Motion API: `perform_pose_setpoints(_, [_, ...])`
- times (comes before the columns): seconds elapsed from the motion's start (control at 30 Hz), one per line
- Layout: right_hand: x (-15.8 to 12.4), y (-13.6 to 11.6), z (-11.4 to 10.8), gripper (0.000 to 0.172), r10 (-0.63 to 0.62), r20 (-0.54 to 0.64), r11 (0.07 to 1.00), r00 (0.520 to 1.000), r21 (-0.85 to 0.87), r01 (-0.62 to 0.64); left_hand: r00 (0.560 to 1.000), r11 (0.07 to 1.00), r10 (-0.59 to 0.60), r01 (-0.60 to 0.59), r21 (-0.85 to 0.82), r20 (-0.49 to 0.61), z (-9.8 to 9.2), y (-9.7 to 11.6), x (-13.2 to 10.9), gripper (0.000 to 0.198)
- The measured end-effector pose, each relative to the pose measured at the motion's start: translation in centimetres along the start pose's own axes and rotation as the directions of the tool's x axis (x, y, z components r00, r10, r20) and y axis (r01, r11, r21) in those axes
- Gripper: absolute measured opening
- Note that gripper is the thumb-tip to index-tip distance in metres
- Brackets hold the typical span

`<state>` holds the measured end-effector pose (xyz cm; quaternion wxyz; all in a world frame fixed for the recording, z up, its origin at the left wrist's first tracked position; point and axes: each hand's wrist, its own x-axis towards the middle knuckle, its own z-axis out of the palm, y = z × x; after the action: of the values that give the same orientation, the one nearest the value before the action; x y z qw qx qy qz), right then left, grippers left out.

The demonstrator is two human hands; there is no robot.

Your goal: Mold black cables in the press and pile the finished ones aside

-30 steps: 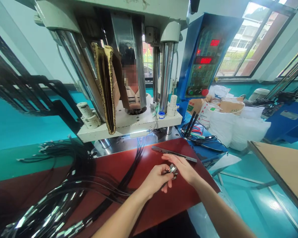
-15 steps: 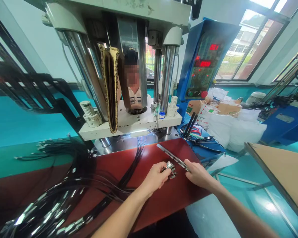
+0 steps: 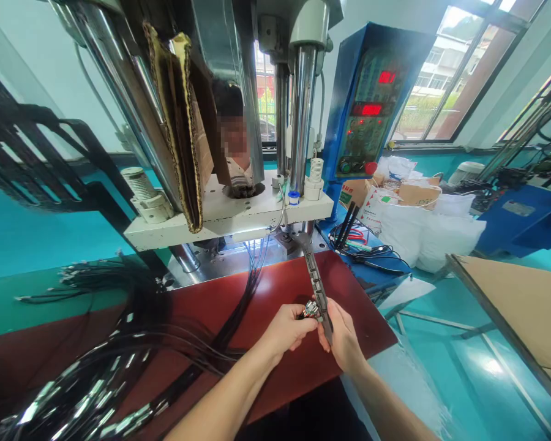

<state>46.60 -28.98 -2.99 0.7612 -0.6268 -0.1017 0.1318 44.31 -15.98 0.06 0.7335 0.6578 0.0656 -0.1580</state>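
Note:
My left hand (image 3: 284, 331) is closed around a bunch of small metal connectors (image 3: 311, 309), which poke out past the thumb and fingertips. Their cables (image 3: 245, 306) seem to lead off to the left, partly hidden by the hand. In my right hand (image 3: 342, 335) is a long, narrow metal strip with a row of slots (image 3: 314, 278), gripped near its lower end. The strip slants upward and away over the red-brown tabletop (image 3: 275, 383), its far end near the press base. The connectors are right beside the strip; whether they touch it I cannot tell.
Ahead stands a press with a pale plate (image 3: 229, 217), folded cardboard (image 3: 183, 135) hanging on its left. A blue control box (image 3: 376, 104) shows red digits. Black cable bundles (image 3: 87, 367) cover the table's left. White sacks (image 3: 408, 233) and a cardboard-topped table (image 3: 514, 306) are at right.
My right hand has moved left toward my left hand, and the slotted strip has turned to stand steeper, its slotted face now showing. The view has shifted slightly.

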Motion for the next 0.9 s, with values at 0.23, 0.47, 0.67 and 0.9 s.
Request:
perform_pose_setpoints(0.23, [-0.4, -0.6, 0.6, 0.034, -0.065, -0.029, 0.983, 0.997, -0.173, 0.059, 0.996, 0.999, 0.033, -0.030, 0.035, -0.079, 0.5, -0.1, 0.2, 0.010])
perform_pose_setpoints(0.47, [-0.6, -1.3, 1.0, 0.030, -0.097, -0.033, 0.963, 0.995, -0.255, 0.086, 0.976, 0.983, 0.174, -0.165, 0.081, -0.130, 0.8, -0.3, 0.1, 0.011])
perform_pose_setpoints(0.67, [-0.6, -1.1, 0.8, 0.030, -0.077, -0.047, 0.965, 0.996, -0.256, 0.062, 0.991, 0.993, 0.114, -0.113, 0.020, -0.076, 0.7, 0.1, 0.1, 0.010])
perform_pose_setpoints(0.9, [-0.6, -0.9, 0.7, 0.032, -0.074, -0.036, 0.958, 0.997, -0.282, 0.061, 0.995, 0.999, 0.023, -0.026, -0.029, -0.097, 0.5, 0.4, 0.1, 0.013])
